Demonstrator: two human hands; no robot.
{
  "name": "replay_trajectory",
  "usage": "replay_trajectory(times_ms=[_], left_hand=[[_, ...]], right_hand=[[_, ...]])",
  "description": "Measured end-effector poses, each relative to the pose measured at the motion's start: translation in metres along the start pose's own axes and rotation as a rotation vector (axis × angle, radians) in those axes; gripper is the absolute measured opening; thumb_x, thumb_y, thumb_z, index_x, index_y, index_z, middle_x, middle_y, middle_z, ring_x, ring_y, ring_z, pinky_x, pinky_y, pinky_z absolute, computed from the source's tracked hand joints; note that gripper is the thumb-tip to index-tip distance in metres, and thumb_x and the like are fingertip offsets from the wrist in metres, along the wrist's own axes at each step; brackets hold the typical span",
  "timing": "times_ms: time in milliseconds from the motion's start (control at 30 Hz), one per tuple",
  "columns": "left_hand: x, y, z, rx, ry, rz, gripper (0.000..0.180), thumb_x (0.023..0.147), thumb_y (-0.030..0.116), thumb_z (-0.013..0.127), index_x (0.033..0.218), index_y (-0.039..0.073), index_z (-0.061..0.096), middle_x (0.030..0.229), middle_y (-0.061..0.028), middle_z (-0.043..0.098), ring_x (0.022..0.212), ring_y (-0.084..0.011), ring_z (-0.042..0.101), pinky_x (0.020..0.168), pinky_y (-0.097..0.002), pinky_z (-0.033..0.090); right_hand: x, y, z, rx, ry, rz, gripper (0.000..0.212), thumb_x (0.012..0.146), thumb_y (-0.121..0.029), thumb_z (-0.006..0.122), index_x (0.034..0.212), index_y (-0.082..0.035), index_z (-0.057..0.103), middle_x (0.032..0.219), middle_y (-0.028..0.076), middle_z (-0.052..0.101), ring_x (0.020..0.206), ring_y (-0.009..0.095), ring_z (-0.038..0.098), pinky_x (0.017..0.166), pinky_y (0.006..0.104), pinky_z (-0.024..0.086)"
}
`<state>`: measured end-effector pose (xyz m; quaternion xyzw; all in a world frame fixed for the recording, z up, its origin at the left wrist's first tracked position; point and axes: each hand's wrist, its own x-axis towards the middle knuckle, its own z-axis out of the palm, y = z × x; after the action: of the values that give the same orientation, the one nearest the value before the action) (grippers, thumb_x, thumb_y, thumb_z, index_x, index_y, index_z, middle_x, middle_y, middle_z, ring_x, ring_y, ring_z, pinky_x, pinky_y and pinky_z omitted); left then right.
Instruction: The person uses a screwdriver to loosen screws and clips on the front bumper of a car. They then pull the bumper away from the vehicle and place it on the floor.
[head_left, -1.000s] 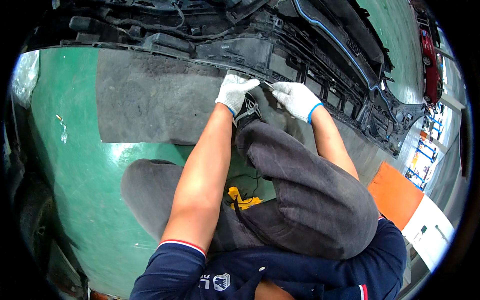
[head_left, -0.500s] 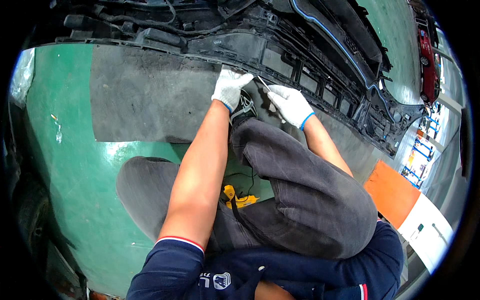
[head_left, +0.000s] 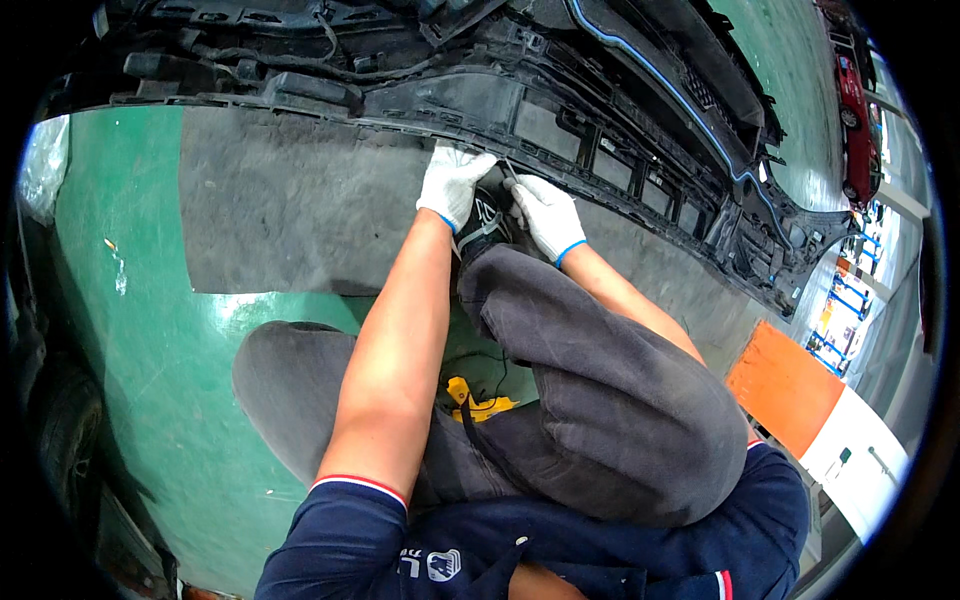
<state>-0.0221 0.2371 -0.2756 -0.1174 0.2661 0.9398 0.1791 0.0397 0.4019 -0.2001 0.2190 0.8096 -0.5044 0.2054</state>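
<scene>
A large black car bumper (head_left: 440,98) lies across the far side, its ribbed inner face showing. My left hand (head_left: 455,184), in a white knit glove, is closed on the bumper's near edge, with the thumb pointing right. Just to its right, my gloved right hand (head_left: 547,214) grips a slim tool with a thin metal shaft (head_left: 511,169), apparently a screwdriver. Its tip meets the bumper's edge near my left thumb. My fingers cover its handle. Below and between the hands is my black shoe (head_left: 484,218).
A dark grey mat (head_left: 280,200) lies under the bumper on the green floor (head_left: 150,380). A yellow corded tool (head_left: 480,406) rests between my legs. An orange and white panel (head_left: 785,385) stands at the right. A tyre (head_left: 75,430) is at the left edge, and clear plastic (head_left: 45,170) lies far left.
My right hand has moved left, closer to my left hand, bringing the tool along and more upright. The left hand keeps its hold on the bumper's edge. The view has shifted slightly.
</scene>
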Motion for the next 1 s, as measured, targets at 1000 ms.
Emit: replay_trajectory(times_ms=[1000], left_hand=[[0.001, -0.002, 0.007, -0.014, 0.025, 0.044, 0.065, 0.089, -0.012, 0.065, 0.147, 0.006, 0.043, 0.142, -0.0116, 0.057, 0.131, -0.0228, 0.056, 0.113, -0.0351, 0.044]], right_hand=[[0.016, -0.035, -0.026, -0.216, -0.145, -0.027, 0.03, 0.102, -0.027, 0.063, 0.119, -0.005, 0.073, 0.089, 0.009, 0.072, 0.071, 0.014, 0.063, 0.071, 0.0302, 0.052]])
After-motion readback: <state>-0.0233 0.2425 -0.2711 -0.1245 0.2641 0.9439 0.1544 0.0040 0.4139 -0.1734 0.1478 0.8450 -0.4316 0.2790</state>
